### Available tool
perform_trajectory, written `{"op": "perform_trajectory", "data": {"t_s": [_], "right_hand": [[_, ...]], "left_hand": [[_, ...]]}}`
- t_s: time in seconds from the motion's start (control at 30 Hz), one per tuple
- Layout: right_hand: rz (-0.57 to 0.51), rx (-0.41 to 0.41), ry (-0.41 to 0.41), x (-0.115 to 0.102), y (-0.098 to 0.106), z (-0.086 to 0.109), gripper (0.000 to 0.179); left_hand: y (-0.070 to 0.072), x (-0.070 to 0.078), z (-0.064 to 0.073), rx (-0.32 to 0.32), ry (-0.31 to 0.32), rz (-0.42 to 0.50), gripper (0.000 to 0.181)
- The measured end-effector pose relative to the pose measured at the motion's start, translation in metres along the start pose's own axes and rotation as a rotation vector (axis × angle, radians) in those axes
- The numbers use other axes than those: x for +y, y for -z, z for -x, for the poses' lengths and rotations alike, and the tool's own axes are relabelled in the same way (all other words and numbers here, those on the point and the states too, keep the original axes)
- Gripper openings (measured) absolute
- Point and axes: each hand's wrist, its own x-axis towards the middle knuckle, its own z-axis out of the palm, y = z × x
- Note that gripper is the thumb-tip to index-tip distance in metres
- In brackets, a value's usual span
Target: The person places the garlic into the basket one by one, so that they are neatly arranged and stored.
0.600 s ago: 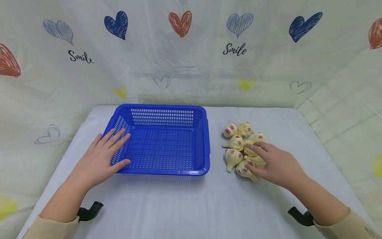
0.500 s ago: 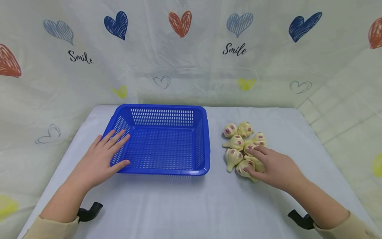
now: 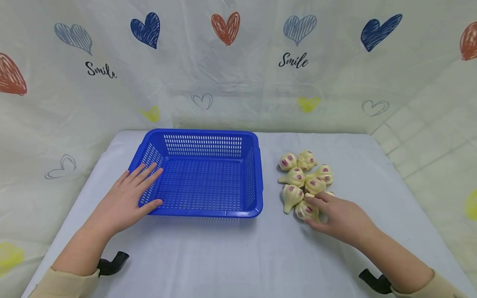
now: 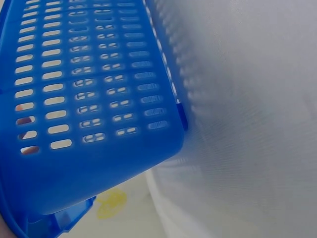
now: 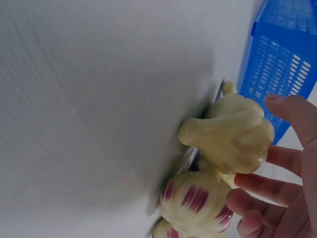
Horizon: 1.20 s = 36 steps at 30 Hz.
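My left hand [image 3: 124, 198] rests with spread, straight fingers over the left rim of a blue perforated plastic basket [image 3: 208, 214]; the left wrist view shows that basket's slotted wall [image 4: 89, 163] close up. To the right lies a cluster of several garlic bulbs [image 3: 292, 177], cream with purple streaks. At the cluster's near side is my right hand [image 3: 344, 219], thumb and fingers parted around the nearest garlic bulb [image 3: 306, 210]. In the right wrist view the thumb stands just off this bulb [image 5: 237, 134], and fingertips are right at its side. Part of another bulb is hidden behind the right hand.
A white cloth [image 3: 223, 256] covers the table, with a strip of it between the basket and the garlic. Behind hangs a pale sheet [image 3: 246, 70] printed with hearts and "Smile". Black straps [image 3: 113, 263] stick out at both wrists.
My right hand has moved a little toward me and lower over the cluster, uncovering the middle and back-right garlic bulbs. The left hand and the basket stay put.
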Motion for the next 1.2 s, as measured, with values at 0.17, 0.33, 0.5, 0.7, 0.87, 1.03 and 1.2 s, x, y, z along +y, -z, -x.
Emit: {"op": "perform_trajectory", "data": {"t_s": [0.17, 0.33, 0.5, 0.7, 0.87, 1.03, 1.2], "right_hand": [[0.010, -0.044, 0.004, -0.003, -0.003, -0.001, 0.054], [0.015, -0.064, 0.006, -0.005, -0.005, -0.002, 0.056], [0.000, -0.088, 0.020, -0.008, -0.007, -0.003, 0.055], [0.013, -0.078, 0.049, -0.008, -0.008, -0.003, 0.057], [0.025, -0.076, 0.065, -0.008, -0.007, -0.003, 0.055], [0.025, -0.107, 0.073, -0.010, -0.005, -0.004, 0.052], [-0.008, -0.152, 0.057, -0.012, -0.002, -0.004, 0.050]], "left_hand": [[0.001, 0.001, 0.000, -0.005, 0.004, -0.003, 0.081], [0.000, 0.000, 0.000, 0.008, -0.011, -0.009, 0.082], [-0.002, -0.001, 0.000, 0.019, -0.025, -0.008, 0.083], [-0.003, -0.001, 0.000, 0.022, -0.025, -0.004, 0.083], [-0.002, -0.001, 0.000, 0.026, -0.024, -0.003, 0.084], [-0.001, 0.000, 0.001, 0.024, -0.024, -0.002, 0.084], [-0.001, 0.000, 0.000, 0.014, -0.015, -0.001, 0.084]]}}
